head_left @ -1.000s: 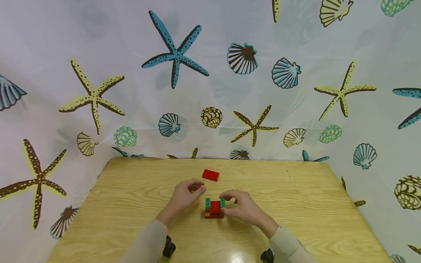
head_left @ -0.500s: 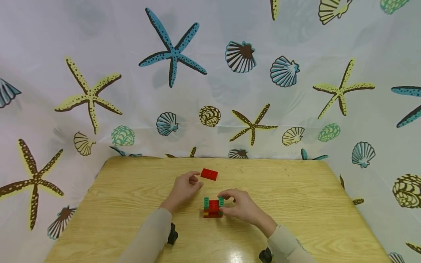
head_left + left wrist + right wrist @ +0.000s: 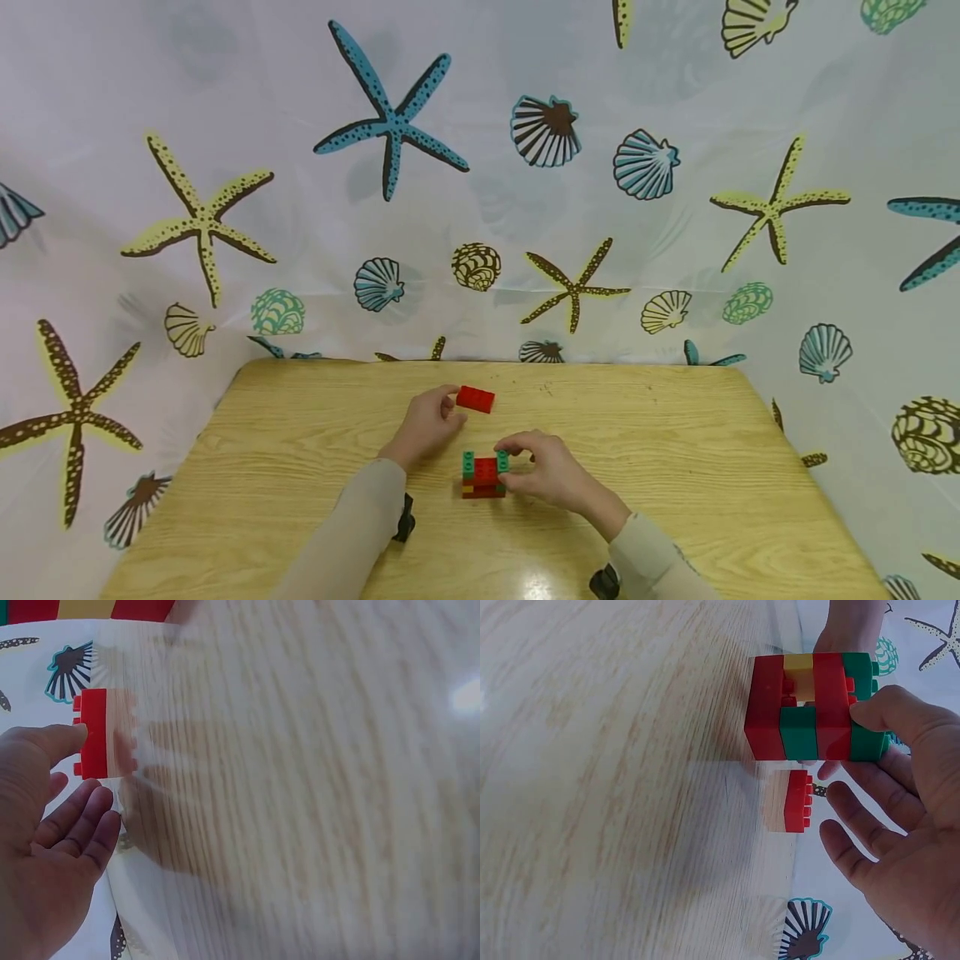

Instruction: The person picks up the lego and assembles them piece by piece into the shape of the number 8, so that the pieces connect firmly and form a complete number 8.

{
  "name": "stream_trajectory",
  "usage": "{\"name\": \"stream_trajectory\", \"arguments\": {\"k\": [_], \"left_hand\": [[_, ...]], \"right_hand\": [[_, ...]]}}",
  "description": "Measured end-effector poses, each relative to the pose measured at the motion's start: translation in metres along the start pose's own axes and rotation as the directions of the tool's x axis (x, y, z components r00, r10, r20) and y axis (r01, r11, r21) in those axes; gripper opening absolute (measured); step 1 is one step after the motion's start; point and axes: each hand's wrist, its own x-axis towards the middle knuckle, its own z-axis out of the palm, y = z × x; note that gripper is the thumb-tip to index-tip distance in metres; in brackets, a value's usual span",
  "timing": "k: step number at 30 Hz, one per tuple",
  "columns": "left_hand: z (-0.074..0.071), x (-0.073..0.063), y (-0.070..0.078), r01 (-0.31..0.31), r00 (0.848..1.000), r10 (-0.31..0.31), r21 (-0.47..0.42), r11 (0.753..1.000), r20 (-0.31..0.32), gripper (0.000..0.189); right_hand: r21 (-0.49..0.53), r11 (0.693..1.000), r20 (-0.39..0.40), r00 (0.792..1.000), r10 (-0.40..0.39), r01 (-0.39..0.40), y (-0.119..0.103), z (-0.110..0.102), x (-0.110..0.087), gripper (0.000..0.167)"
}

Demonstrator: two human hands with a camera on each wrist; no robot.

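On the table stands a small structure of toy building bricks (image 3: 485, 472), red with two green bricks (image 3: 468, 464) on top and yellow and green ones lower down. My right hand (image 3: 551, 473) pinches its right side by the upper green brick; the right wrist view shows the thumb (image 3: 900, 712) against the red and green bricks. Farther back lies a single red brick (image 3: 476, 399), studs up. My left hand (image 3: 429, 421) is just left of that brick, fingers loosely bent and not closed round it. In the left wrist view the thumb (image 3: 56, 741) overlaps the brick's studs.
The light wooden table (image 3: 637, 433) reaches back to a white cloth (image 3: 420, 217) printed with starfish and shells. That cloth also hangs at both sides. A dark wrist device (image 3: 405, 518) shows under the left sleeve, another (image 3: 604, 582) by the right.
My left hand has moved away from beside the brick structure, forward to the single red brick. My right hand stays on the structure. The head view has shifted slightly.
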Motion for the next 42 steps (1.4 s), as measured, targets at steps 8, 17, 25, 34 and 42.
{"name": "stream_trajectory", "arguments": {"k": [8,17,25,34,42], "left_hand": [[0.002,0.009,0.007,-0.047,0.998,0.043,0.081,0.996,0.047,0.054],[0.006,0.015,0.007,-0.052,0.997,0.041,0.179,0.983,0.062,0.051],[0.005,0.013,0.01,-0.034,0.999,0.023,0.248,0.968,0.048,0.058],[0.008,0.02,0.008,-0.057,0.998,0.045,0.302,0.952,0.046,0.039],[0.007,0.019,0.009,-0.035,0.996,0.007,0.305,0.952,0.092,0.043]], "right_hand": [[-0.007,1.0,-0.009,1.0,0.007,-0.007,0.001,0.001,-0.001,0.039],[0.002,1.0,-0.017,1.0,-0.007,0.007,0.001,0.0,-0.002,0.039],[-0.005,1.0,-0.004,1.0,-0.003,0.003,0.001,0.0,-0.002,0.04],[0.001,1.0,0.006,1.0,-0.003,0.003,0.002,-0.002,-0.001,0.039],[-0.006,1.0,-0.001,1.0,-0.005,0.005,0.0,-0.003,-0.001,0.04]]}}
